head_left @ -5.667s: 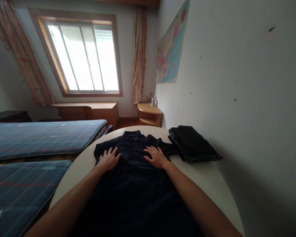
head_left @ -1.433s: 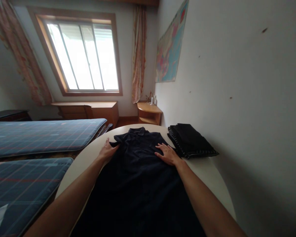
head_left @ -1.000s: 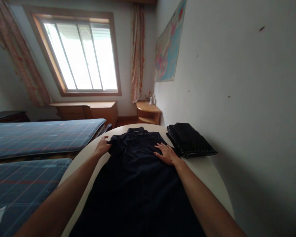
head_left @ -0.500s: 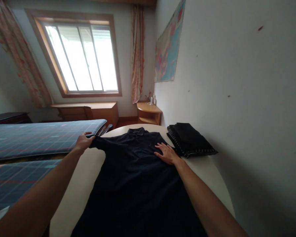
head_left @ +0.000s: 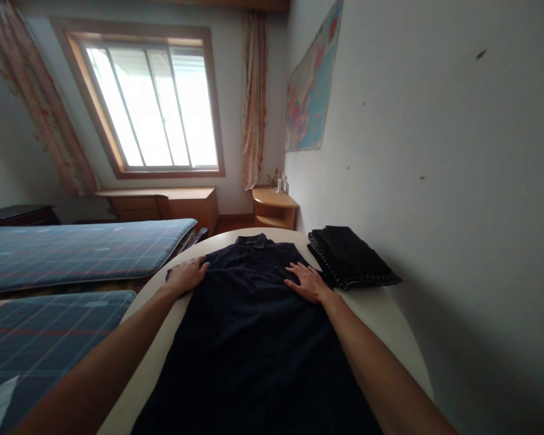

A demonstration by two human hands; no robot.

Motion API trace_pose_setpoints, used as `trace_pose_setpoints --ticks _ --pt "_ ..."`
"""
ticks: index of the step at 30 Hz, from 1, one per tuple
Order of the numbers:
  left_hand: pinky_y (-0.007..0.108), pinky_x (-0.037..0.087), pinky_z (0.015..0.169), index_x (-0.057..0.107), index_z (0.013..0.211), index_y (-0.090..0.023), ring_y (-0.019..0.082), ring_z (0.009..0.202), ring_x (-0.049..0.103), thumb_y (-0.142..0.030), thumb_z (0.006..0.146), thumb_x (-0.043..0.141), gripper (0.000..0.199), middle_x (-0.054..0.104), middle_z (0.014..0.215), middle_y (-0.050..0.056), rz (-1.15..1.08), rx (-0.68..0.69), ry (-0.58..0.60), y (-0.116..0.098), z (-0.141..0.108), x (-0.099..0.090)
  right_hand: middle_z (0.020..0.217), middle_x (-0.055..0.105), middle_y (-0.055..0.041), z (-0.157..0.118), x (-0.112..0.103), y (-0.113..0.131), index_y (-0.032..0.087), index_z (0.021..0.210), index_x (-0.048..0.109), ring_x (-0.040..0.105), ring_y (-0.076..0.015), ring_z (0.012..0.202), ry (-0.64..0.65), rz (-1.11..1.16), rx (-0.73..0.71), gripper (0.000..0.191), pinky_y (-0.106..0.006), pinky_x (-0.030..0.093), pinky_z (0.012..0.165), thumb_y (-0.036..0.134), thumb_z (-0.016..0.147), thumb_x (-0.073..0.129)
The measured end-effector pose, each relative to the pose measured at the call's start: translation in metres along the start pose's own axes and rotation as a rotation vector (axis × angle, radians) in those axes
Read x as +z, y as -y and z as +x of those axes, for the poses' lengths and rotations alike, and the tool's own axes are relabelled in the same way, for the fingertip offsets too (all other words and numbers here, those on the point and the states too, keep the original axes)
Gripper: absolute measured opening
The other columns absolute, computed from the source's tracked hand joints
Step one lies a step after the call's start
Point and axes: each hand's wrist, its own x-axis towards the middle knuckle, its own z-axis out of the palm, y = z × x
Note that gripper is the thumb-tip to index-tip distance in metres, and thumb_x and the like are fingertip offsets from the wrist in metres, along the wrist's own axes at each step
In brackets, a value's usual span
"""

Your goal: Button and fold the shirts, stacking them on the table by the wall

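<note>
A dark navy collared shirt (head_left: 258, 326) lies spread over the round pale table (head_left: 403, 338), its collar toward the far edge and its lower end running out of view at the bottom. My left hand (head_left: 188, 277) rests flat on the shirt's left sleeve, covering most of it, with the fingers stretched out. On the right side of the chest, below the shoulder, my right hand (head_left: 306, 282) lies with its fingers spread on the cloth. Neither hand grips anything.
Folded black cloth (head_left: 353, 257) sits at the table's right, close to the white wall (head_left: 480, 241). Two plaid-covered mattresses (head_left: 86, 251) stand left of the table. Beyond are a wooden desk (head_left: 194, 199), a corner shelf (head_left: 274, 198) and a window (head_left: 156, 109).
My left hand has let go of the sleeve end it held out to the left. It has moved right and now lies flat on the sleeve. My right hand has stayed put.
</note>
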Motion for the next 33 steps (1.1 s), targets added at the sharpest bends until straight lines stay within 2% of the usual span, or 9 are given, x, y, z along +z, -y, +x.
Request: trace_pose_setpoints --ticks 7,11,14,17,21,23,25,29,33 --pt "0.053 0.035 0.106 0.062 0.131 -0.023 0.035 0.121 0.059 -0.061 0.095 0.03 0.062 0.065 0.131 0.014 0.015 0.025 0.125 -0.018 0.013 0.024 0.16 0.031 -0.0029 0.002 -0.003 0.001 0.027 0.148 0.043 0.019 -0.0245 0.15 0.021 -0.011 0.014 0.073 -0.043 0.012 0.121 0.071 0.092 0.033" --pt "0.059 0.026 0.111 0.055 0.14 -0.022 0.04 0.132 0.048 -0.064 0.088 0.044 0.069 0.051 0.146 0.018 0.036 0.016 0.16 -0.014 0.025 0.03 0.161 0.029 -0.0026 0.01 -0.005 0.002 0.026 0.15 0.04 0.018 -0.0243 0.15 0.046 -0.021 0.029 0.074 -0.043 0.012 0.121 0.071 0.092 0.032" --pt "0.061 0.021 0.112 0.045 0.148 -0.022 0.041 0.14 0.036 -0.062 0.091 0.041 0.07 0.038 0.154 0.019 0.047 0.007 0.156 -0.012 0.029 0.038 0.162 0.027 -0.0019 0.02 -0.004 0.001 0.027 0.151 0.038 0.016 -0.0247 0.15 0.069 -0.055 0.057 0.073 -0.045 0.01 0.121 0.07 0.093 0.031" --pt "0.06 0.023 0.11 0.044 0.148 -0.021 0.041 0.141 0.034 -0.057 0.096 0.032 0.065 0.035 0.156 0.019 0.069 0.015 0.088 -0.014 0.025 0.044 0.161 0.028 -0.0017 0.027 -0.003 0.001 0.029 0.151 0.039 0.017 -0.0271 0.15 0.054 -0.106 0.076 0.072 -0.049 0.008 0.121 0.071 0.093 0.032" --pt "0.051 0.032 0.106 0.067 0.121 -0.015 0.037 0.127 0.049 -0.045 0.098 0.033 0.051 0.056 0.135 0.021 0.132 0.113 -0.101 -0.028 0.009 0.042 0.155 0.04 -0.0052 0.026 -0.006 0.007 0.028 0.144 0.049 0.028 -0.0291 0.145 -0.055 -0.166 0.038 0.065 -0.049 0.015 0.119 0.067 0.093 0.036" --pt "0.051 0.033 0.104 0.07 0.112 -0.013 0.037 0.12 0.053 -0.043 0.097 0.034 0.049 0.062 0.123 0.021 0.137 0.12 -0.11 -0.037 -0.002 0.041 0.147 0.05 -0.0078 0.022 -0.009 0.013 0.026 0.139 0.056 0.039 -0.028 0.137 -0.1 -0.177 -0.007 0.059 -0.044 0.023 0.117 0.06 0.096 0.037" --pt "0.055 0.032 0.103 0.066 0.121 -0.014 0.04 0.119 0.054 -0.048 0.097 0.035 0.053 0.061 0.126 0.022 0.12 0.098 -0.076 -0.046 -0.011 0.043 0.137 0.059 -0.0093 0.017 -0.011 0.019 0.023 0.133 0.061 0.048 -0.0272 0.128 -0.11 -0.176 -0.045 0.053 -0.041 0.03 0.113 0.055 0.097 0.036" --pt "0.066 0.024 0.105 0.041 0.15 -0.023 0.051 0.138 0.032 -0.064 0.094 0.032 0.07 0.035 0.155 0.021 0.04 0.01 0.06 -0.051 -0.021 0.053 0.134 0.061 -0.0096 0.011 -0.013 0.027 0.022 0.131 0.062 0.052 -0.0271 0.125 -0.075 -0.139 -0.023 0.054 -0.037 0.037 0.108 0.052 0.099 0.031" --pt "0.07 0.014 0.108 0.03 0.155 -0.03 0.052 0.144 0.016 -0.067 0.092 0.03 0.073 0.02 0.163 0.012 -0.022 -0.008 0.114 -0.038 -0.018 0.058 0.15 0.047 -0.0084 0.004 -0.014 0.029 0.019 0.142 0.052 0.038 -0.0268 0.14 0.0 -0.072 0.02 0.064 -0.038 0.026 0.117 0.057 0.1 0.023"
